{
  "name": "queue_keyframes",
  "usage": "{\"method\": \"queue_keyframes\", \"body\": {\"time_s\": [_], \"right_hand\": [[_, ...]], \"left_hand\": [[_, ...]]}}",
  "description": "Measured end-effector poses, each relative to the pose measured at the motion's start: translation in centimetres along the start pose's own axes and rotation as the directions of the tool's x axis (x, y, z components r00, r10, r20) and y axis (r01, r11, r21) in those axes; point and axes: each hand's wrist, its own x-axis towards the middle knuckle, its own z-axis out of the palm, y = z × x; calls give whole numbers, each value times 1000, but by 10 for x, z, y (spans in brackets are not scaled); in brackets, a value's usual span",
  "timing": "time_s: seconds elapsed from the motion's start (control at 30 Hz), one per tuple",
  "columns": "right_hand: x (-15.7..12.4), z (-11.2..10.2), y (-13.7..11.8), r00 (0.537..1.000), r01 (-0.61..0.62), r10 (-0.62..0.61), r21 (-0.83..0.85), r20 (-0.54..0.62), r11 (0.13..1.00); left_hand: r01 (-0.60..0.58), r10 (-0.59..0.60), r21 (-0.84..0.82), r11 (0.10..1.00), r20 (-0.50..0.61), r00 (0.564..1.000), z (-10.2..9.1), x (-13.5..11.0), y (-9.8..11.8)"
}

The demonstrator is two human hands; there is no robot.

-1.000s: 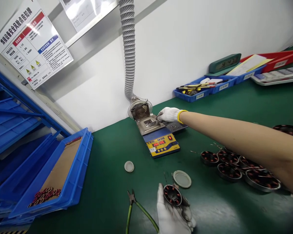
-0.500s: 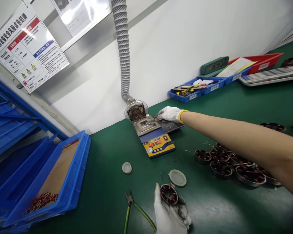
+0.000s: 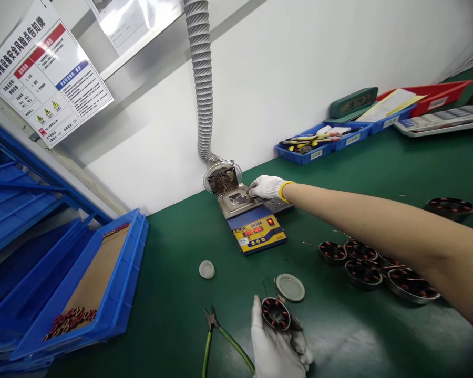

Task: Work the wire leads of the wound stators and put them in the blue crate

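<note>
**One hand at the solder pot, the other keeping a wound stator at the near edge**

The left hand (image 3: 274, 344), in a white glove, sits at the near edge of the green counter (image 3: 378, 157) with its fingers curled up around a wound stator (image 3: 276, 313); the copper coils face up, seemingly so the winding ends stay in sight and off the mat. The right hand (image 3: 266, 186), also gloved, is stretched far out over the solder pot (image 3: 252, 218), fingers closed down at the metal well on its far end; something small may be pinched there, but I cannot tell what. The pot sits right under the fume fan (image 3: 223, 179) and its ribbed extraction hose (image 3: 201, 79), a placing that looks meant to draw off smoke at the source.

So the stator is in the left hand, near and slightly right of centre, well apart from the right hand and the pot. Just beyond it lies a round white lid (image 3: 290, 287), with a smaller cap (image 3: 207, 269) to the left. Green-handled side cutters (image 3: 220, 336) lie just left of the left hand, within easy grasp. More stators (image 3: 362, 260) cluster to the right beneath the outstretched forearm, and a blue tray (image 3: 114, 294) holding small coils stands at the left
</note>
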Motion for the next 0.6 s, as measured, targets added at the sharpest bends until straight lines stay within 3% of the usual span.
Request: {"method": "queue_keyframes", "body": {"time_s": [0.37, 0.6], "right_hand": [[-18, -5, 1, 1000, -23, 24, 108, -11, 994], [-25, -23, 47, 985, -34, 46, 76, -167, 997]], "left_hand": [[-1, 1, 11, 1000, -14, 1000, 6, -5, 2], [-8, 8, 14, 1000, -6, 1000, 6, -7, 1]]}}
